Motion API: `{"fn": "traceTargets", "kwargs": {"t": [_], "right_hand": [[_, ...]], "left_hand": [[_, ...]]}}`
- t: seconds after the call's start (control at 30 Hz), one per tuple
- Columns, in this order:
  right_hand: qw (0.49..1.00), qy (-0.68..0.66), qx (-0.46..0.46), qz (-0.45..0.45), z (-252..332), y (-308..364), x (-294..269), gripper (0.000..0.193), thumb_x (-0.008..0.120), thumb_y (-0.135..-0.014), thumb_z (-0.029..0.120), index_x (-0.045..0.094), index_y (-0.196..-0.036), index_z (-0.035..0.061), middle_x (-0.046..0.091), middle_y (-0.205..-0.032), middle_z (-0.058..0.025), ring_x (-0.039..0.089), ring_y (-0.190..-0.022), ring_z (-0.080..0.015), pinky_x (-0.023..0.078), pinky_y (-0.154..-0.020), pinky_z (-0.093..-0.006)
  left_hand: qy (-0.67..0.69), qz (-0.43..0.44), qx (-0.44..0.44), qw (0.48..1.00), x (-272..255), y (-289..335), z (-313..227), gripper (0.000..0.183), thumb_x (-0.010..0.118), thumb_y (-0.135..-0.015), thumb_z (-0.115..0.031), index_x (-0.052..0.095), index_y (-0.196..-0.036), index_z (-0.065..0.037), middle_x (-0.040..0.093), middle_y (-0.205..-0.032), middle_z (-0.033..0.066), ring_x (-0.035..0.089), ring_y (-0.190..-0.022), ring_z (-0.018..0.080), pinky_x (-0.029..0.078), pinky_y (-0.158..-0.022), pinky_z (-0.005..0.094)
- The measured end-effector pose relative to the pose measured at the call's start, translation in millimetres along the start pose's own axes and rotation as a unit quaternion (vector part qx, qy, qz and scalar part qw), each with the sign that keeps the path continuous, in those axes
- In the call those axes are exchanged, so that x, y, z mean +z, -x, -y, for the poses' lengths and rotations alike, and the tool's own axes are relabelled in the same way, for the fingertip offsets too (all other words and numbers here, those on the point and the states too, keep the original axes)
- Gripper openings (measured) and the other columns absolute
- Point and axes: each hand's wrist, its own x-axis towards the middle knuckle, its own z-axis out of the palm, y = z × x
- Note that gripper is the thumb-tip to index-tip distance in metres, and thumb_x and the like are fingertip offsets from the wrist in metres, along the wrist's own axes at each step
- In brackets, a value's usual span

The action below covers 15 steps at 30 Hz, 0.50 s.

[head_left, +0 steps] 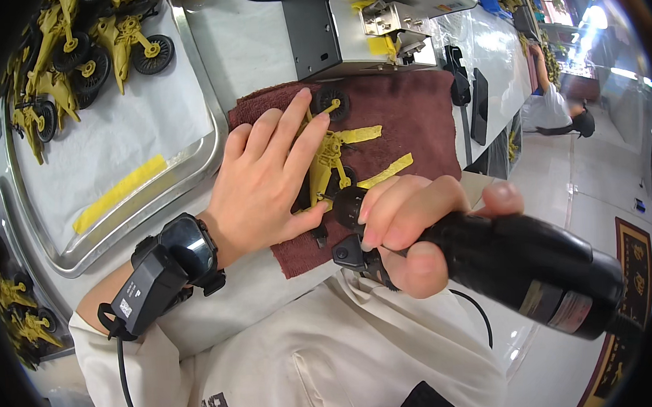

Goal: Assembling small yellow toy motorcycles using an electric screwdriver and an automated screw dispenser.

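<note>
A yellow toy motorcycle (pixel 328 153) with black wheels lies on a folded brown cloth (pixel 409 111). My left hand (pixel 268 158) holds it down, fingers stretched along its far end and thumb at its near end; the palm covers part of it. Strips of yellow tape (pixel 361 134) stick out from its right side. My right hand (pixel 423 220) is wrapped round a black electric screwdriver (pixel 524 256). The tool's tip end is close to the near end of the toy, by my left thumb; the bit and its contact point are hard to make out.
A metal tray (pixel 192 174) at the left holds several yellow toy motorcycles (pixel 122 48); another tray of them stands nearer. Beyond the cloth is a grey and white machine (pixel 368 32) with metal fittings. Black objects (pixel 467 85) lie right of the cloth. Another person (pixel 557 110) sits farther off.
</note>
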Motion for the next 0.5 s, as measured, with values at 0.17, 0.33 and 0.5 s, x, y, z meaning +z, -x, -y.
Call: {"fn": "traceTargets", "kwargs": {"t": [0.17, 0.33, 0.5], "right_hand": [[0.999, 0.004, 0.028, 0.043, -6.4, -11.4, 11.3, 0.071, 0.069, -0.069, -0.014, 0.033, -0.125, 0.0108, 0.059, -0.084, -0.0173, 0.056, -0.065, -0.0245, 0.048, -0.059, -0.0392], [0.998, 0.009, -0.018, -0.064, -11.9, -0.1, 12.6, 0.058, 0.07, -0.072, -0.006, 0.033, -0.112, 0.0135, 0.061, -0.078, -0.0179, 0.06, -0.061, -0.0264, 0.05, -0.058, -0.0407], [0.972, -0.173, -0.08, -0.138, 6.9, -18.8, -0.8, 0.027, 0.046, -0.086, 0.006, 0.043, -0.112, 0.004, 0.037, -0.071, -0.0023, 0.036, -0.056, -0.014, 0.033, -0.059, -0.032]], "left_hand": [[-0.01, -0.013, -0.007, 1.0, -6.7, 6.2, 7.1, 0.091, 0.076, -0.058, -0.038, 0.039, -0.134, -0.004, 0.034, -0.142, 0.0193, 0.044, -0.112, 0.031, 0.035, -0.09, 0.0399], [0.003, -0.014, 0.016, 1.0, -7.6, 1.5, 7.8, 0.093, 0.075, -0.055, -0.041, 0.04, -0.133, -0.003, 0.032, -0.141, 0.0265, 0.046, -0.109, 0.0337, 0.037, -0.087, 0.0416], [0.002, -0.047, 0.042, 0.998, 3.5, 1.7, 6.5, 0.091, 0.075, -0.052, -0.039, 0.043, -0.127, 0.002, 0.036, -0.136, 0.0286, 0.045, -0.107, 0.0295, 0.035, -0.085, 0.0361]]}}
